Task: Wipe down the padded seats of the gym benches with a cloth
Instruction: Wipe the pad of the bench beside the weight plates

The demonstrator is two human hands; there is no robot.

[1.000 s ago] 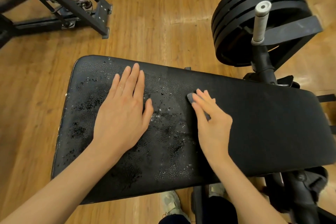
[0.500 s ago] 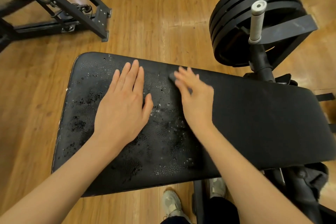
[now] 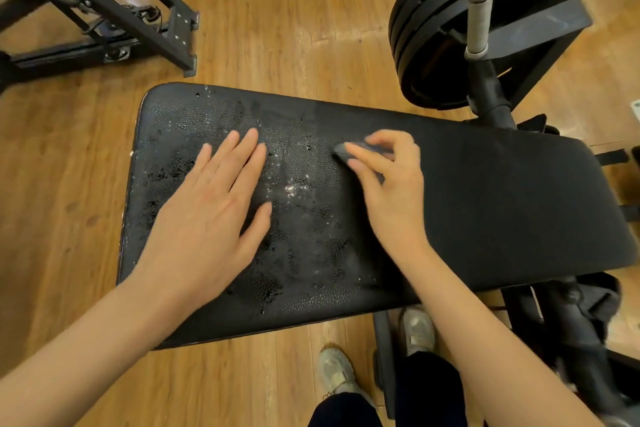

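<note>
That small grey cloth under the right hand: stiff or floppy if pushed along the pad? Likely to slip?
Probably floppy: the small grey cloth bunches and folds under the right hand, whose fingers curl over it. Likely light, since it is mostly hidden by one hand. It may drag rather than slip, because the black padded bench seat looks pebbled and worn near the left hand.

Bench pad point(image 3: 485, 204): right half bare, open for a sweep toward the far end. Left half taken up by the left hand point(image 3: 211, 218), flat, fingers straight, blocking passage across the worn patch. Right hand point(image 3: 391, 191) with grey cloth point(image 3: 346, 151) sits mid-pad; narrow strip of pad between the two hands. Beyond the pad's far right corner, stacked weight plates point(image 3: 450, 10) and an upright grip post point(image 3: 479, 17) stand close. Dark frame point(image 3: 138, 21) on floor at far left, well apart.
</note>
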